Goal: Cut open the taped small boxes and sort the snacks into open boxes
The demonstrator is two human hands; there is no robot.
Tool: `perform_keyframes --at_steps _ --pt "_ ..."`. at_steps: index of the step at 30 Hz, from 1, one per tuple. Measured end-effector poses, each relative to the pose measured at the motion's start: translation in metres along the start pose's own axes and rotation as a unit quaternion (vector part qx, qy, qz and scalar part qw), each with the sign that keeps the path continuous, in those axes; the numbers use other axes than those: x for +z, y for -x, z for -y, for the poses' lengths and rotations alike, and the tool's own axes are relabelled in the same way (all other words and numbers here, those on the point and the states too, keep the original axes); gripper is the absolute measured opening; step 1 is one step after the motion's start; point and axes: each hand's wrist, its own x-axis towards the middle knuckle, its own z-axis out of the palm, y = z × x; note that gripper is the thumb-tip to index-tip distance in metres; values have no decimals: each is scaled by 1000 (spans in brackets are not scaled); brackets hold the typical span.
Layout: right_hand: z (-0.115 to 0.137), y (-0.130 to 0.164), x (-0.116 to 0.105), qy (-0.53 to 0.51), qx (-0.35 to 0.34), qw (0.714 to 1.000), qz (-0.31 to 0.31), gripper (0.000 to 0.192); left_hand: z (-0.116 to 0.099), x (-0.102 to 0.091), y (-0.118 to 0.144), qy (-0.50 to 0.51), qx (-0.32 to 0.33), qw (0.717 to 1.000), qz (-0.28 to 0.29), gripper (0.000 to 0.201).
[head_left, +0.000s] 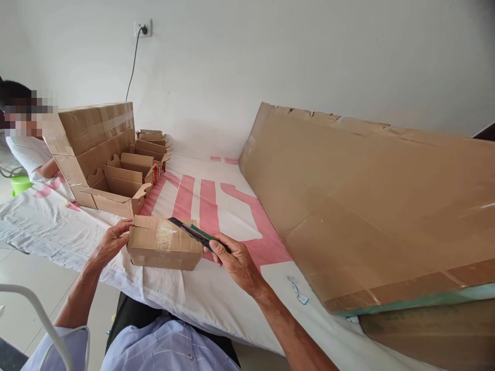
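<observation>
On the tabletop (228, 296), near its front edge, lies a box (166, 257). The left hand (112, 241) is at its left end; the right hand (234, 260), by its right end, holds a cutter (198, 235) that extends over the box top. Just behind the box and to its left, open cartons (112, 203) run in a row toward the wall (309, 62). Left of them stand stacked cartons (87, 131), and beyond these is another person (29, 154), with a bucket (21, 184) beside the tabletop. A large cardboard slab (367, 206) occupies the right side. Between box and slab, nearer the slab, lies a small tag (301, 298).
</observation>
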Motion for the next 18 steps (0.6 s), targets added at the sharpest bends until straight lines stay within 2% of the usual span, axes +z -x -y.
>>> perform_keyframes --at_steps 3,7,11,18 --pt "24 -2 0 30 -30 997 59 45 1 3 5 -6 -1 1000 -9 43" --pt "47 -12 6 127 -101 981 107 34 1 7 15 -30 -3 999 -16 38" --pt "57 -26 9 190 -146 962 131 29 -4 9 19 -42 0 999 -14 34" --pt "70 -38 8 236 -173 944 155 26 -6 10 19 -42 1 999 -9 41"
